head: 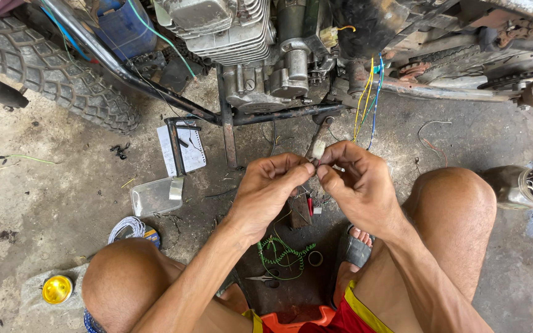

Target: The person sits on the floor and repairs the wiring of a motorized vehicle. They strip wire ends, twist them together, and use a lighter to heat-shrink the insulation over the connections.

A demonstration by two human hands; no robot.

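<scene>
My left hand and my right hand meet at their fingertips in front of a motorcycle engine. Together they pinch a small white connector that sticks up between the thumbs. Thin yellow, blue and green wires hang from the bike frame just behind my right hand. Whether these wires run into the connector is hidden by my fingers. My bare knees frame the scene on both sides.
A knobbly tyre stands at the upper left. On the concrete floor lie a clear plastic box, a white paper, a white wire coil, a green wire coil, a yellow lamp and a jar at right.
</scene>
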